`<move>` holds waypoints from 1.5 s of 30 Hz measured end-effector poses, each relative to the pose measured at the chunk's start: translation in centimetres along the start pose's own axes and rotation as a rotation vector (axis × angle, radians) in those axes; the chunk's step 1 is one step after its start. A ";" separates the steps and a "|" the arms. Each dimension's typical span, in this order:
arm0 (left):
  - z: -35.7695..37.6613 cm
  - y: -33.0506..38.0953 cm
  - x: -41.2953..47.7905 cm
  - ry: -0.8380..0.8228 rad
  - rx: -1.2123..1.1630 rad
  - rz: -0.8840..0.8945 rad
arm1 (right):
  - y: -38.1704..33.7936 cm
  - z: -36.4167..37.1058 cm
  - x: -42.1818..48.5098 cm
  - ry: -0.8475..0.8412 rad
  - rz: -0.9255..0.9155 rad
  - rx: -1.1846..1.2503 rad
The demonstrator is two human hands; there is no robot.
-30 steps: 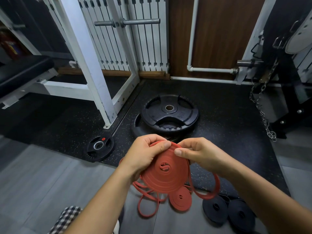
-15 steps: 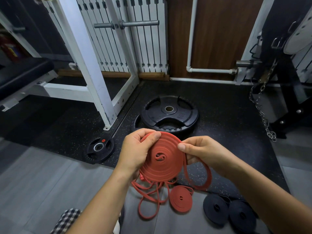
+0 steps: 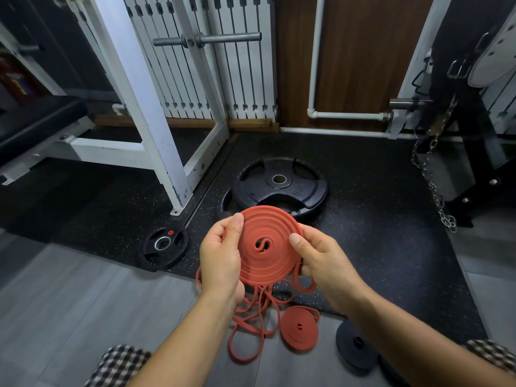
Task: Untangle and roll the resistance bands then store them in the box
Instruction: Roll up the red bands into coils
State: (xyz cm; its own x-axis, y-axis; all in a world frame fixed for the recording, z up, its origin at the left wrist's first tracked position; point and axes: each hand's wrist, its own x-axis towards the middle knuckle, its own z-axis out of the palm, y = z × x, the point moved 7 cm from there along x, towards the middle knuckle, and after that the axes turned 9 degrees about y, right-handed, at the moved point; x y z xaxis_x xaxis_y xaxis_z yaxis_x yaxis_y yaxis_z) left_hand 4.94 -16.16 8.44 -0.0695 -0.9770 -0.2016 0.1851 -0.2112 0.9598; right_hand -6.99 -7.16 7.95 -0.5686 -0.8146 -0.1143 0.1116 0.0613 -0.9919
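Both the left hand (image 3: 220,263) and the right hand (image 3: 321,261) pinch a large red band coil (image 3: 265,244), thumbs on its face and fingers behind, holding it above the floor (image 3: 83,303). Loose red strands (image 3: 251,317) dangle beneath. A smaller red roll (image 3: 300,328) and black rolls (image 3: 354,344) lie nearby on the floor.

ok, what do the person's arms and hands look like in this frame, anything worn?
Both forearms are bare, with no sleeves in view. The left hand and right hand have no gloves, and no rings, watch or wristband show. The only clothing seen is dark-and-light checked fabric at the bottom edge.
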 end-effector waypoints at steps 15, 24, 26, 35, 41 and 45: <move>0.6 -4.1 0.5 -0.108 0.080 -0.178 | 2.5 -1.8 0.8 0.102 0.036 -0.095; -3.6 -19.7 -1.7 0.323 0.029 -0.455 | 16.4 -2.6 -1.5 0.401 0.281 -0.216; -6.2 -24.6 -4.2 0.417 0.112 -0.543 | 22.4 -3.6 -3.9 0.407 0.455 -0.275; -12.1 -37.8 -7.0 0.581 0.340 -0.759 | 38.7 -6.1 -7.6 0.480 0.753 -0.298; -13.7 -42.9 -5.1 0.546 0.608 -0.737 | 43.1 -6.5 -6.0 0.529 0.780 -0.362; -14.5 -44.9 -6.4 0.556 0.627 -0.816 | 43.5 -7.1 -4.5 0.561 0.707 -0.454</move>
State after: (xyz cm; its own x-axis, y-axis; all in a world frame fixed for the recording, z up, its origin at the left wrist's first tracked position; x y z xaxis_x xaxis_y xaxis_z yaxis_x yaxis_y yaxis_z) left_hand 11.31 -0.85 -36.22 0.5226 -0.4691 -0.7120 -0.2430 -0.8824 0.4030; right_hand -5.31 3.29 -35.05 -0.8061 -0.1250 -0.5785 0.3170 0.7343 -0.6003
